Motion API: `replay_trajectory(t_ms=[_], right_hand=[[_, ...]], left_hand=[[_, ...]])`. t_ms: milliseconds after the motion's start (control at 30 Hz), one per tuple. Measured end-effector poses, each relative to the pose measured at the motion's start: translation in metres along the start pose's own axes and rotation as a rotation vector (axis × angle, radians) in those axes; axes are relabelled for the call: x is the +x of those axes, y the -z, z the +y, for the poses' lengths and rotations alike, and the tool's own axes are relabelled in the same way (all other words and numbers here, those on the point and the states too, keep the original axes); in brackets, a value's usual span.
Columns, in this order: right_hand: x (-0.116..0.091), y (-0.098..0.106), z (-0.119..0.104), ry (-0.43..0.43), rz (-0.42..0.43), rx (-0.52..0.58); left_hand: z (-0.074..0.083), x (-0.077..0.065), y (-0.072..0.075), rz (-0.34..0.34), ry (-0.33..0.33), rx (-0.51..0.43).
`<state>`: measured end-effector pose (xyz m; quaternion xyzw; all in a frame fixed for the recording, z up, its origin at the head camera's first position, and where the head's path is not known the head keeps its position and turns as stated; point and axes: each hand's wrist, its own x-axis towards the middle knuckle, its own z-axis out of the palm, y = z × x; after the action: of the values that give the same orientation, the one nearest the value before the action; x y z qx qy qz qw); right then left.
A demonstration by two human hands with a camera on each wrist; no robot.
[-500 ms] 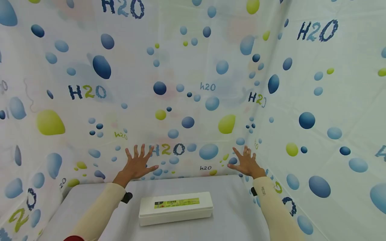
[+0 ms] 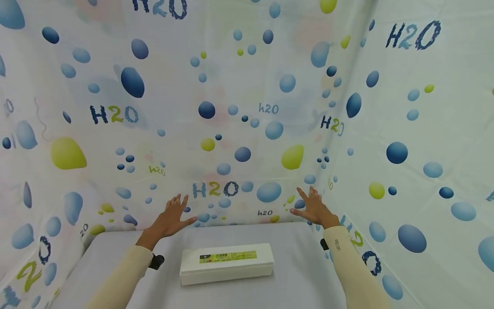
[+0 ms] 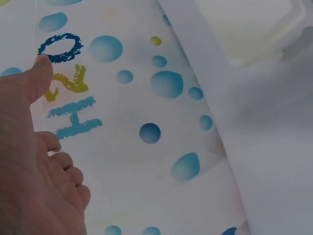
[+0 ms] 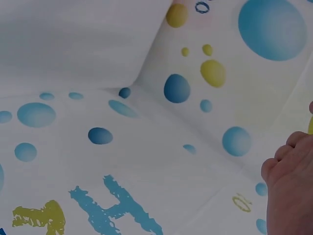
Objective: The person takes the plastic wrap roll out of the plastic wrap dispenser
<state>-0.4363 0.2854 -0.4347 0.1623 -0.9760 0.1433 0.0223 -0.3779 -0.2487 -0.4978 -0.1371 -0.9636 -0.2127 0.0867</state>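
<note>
In the head view a long white box with a yellow-green label on its lid lies near the middle of the table. My left hand hovers beyond its left end, fingers stretched and thumb out to the side, holding nothing. On the other side my right hand is raised past the box's right end, fingers spread and nothing in it. The left wrist view catches a corner of the box at top right, well apart from the left hand.
A white-covered table bears the box. Patterned sheeting with blue and green drops and H2O lettering rises behind the table's back edge, and another sheet stands along the right. Dark straps show at both wrists.
My left hand has turned, its fingers drawn closer together, and moved slightly left and down. The right hand stays nearly where it was. The head view has shifted slightly; the box lies in place.
</note>
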Motion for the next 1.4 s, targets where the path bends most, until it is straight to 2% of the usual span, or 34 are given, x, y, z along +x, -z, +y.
replay_trajectory(t_ms=[133,267,633,867,1000,1233,1400], right_hand=[[0.001,0.0,0.0,-0.005,-0.017,0.012],[0.002,-0.002,0.0,-0.007,-0.027,0.021],[0.0,-0.01,0.0,0.019,-0.045,0.059],[-0.001,-0.013,-0.004,0.034,-0.061,0.063],[0.0,-0.023,-0.009,0.028,-0.081,0.085],[-0.003,-0.046,-0.018,0.087,-0.115,0.116],[-0.003,-0.061,-0.029,0.085,-0.142,0.109]], left_hand=[[-0.003,-0.012,-0.001,-0.078,0.071,-0.115],[-0.008,-0.024,-0.009,-0.088,0.099,-0.168],[-0.022,-0.049,-0.039,-0.085,0.054,-0.232],[-0.03,-0.068,-0.074,-0.135,0.114,-0.295],[-0.036,-0.08,-0.094,-0.162,0.13,-0.343],[-0.038,-0.094,-0.125,-0.121,0.175,-0.473],[-0.035,-0.098,-0.136,-0.075,0.245,-0.536]])
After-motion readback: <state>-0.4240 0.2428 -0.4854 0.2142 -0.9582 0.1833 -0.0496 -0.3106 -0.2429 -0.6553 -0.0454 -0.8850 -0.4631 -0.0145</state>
